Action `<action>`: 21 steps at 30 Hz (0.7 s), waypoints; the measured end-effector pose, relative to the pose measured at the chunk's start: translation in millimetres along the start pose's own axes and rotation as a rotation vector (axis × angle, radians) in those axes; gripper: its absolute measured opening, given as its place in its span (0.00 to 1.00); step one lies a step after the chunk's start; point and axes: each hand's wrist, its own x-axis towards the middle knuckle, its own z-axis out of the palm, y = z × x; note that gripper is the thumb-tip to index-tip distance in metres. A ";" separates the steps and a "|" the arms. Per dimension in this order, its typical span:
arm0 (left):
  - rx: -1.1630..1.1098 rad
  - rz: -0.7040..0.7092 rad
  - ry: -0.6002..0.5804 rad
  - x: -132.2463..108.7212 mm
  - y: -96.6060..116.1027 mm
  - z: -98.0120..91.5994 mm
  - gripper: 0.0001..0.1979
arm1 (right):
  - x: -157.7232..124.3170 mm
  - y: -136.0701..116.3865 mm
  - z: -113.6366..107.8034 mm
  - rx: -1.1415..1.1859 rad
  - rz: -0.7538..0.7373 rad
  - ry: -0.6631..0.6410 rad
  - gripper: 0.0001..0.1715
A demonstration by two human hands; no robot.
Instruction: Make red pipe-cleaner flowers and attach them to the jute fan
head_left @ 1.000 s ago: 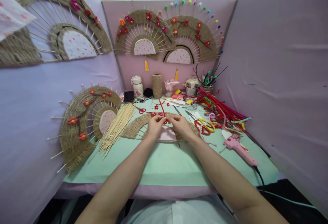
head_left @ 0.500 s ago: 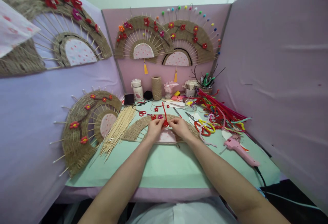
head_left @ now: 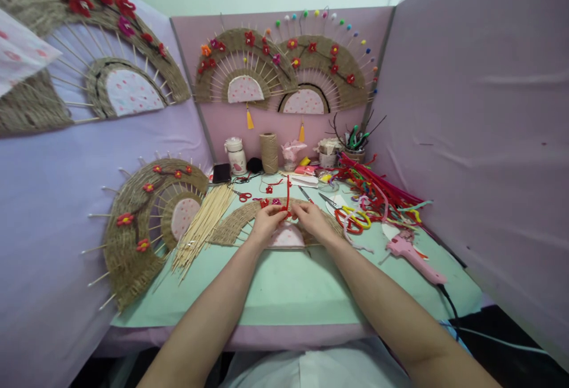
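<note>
Pipe cleaner (head_left: 288, 192), far tip now swung right, is pinched by left hand (head_left: 268, 224); right hand's (head_left: 308, 220) grip unclear; shaping seems underway.

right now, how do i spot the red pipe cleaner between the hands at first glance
On the green table, find the fan lying under the left hand and right hand. Between them is the red pipe cleaner. Unlike the tangled pile of pipe cleaners to the right, it is single, its straight end pointing up the picture.

A mint-green tabletop (head_left: 284, 293) carries thin sticks (head_left: 202, 225), a fan (head_left: 235, 221), scissors (head_left: 345, 211), a glue gun (head_left: 414, 259)
</note>
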 end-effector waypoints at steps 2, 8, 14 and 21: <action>-0.011 -0.011 -0.028 0.2 -0.1 -0.5 0.16 | 1.1 -1.0 -1.9 0.037 0.000 0.007 0.22; 0.063 -0.023 -0.047 -2.7 2.5 0.4 0.13 | 0.6 -2.4 0.2 0.196 -0.052 0.008 0.14; -0.192 -0.107 -0.151 -12.6 17.7 3.2 0.13 | 1.3 -0.8 -1.4 0.257 0.048 0.107 0.15; -0.270 -0.161 -0.188 -10.8 21.5 1.6 0.14 | 3.0 1.6 -1.5 0.319 0.079 0.135 0.14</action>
